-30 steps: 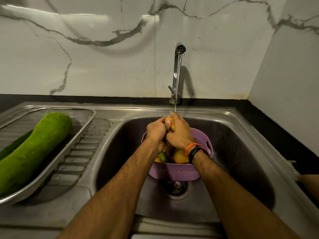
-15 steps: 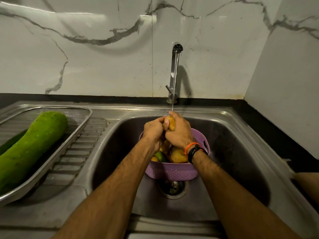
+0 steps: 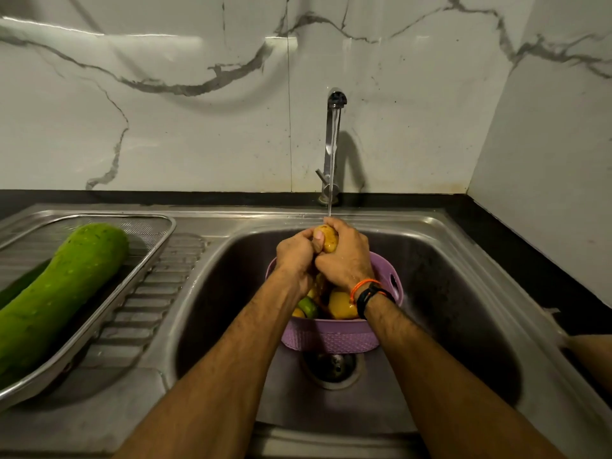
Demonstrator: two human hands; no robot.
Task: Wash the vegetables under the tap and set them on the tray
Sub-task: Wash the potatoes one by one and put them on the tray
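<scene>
The washing step is in hand: the left hand (image 3: 295, 251) and right hand (image 3: 344, 260) both curl tightly round a potato (image 3: 326, 238) under the tap (image 3: 333, 140), over the purple basket (image 3: 331, 336) in the sink (image 3: 463, 293). The potato's long axis seems to run from 12 to 6 o'clock, its visible end toward 12. Next, I judge, it goes to the tray (image 3: 159, 246) at 9 o'clock, beside the gourd (image 3: 63, 286), which calls for a firm wet grip.

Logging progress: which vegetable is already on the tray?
The big green gourd, lying on the steel tray left of the sink. The potato is under the tap; the others sit in the purple basket.
</scene>
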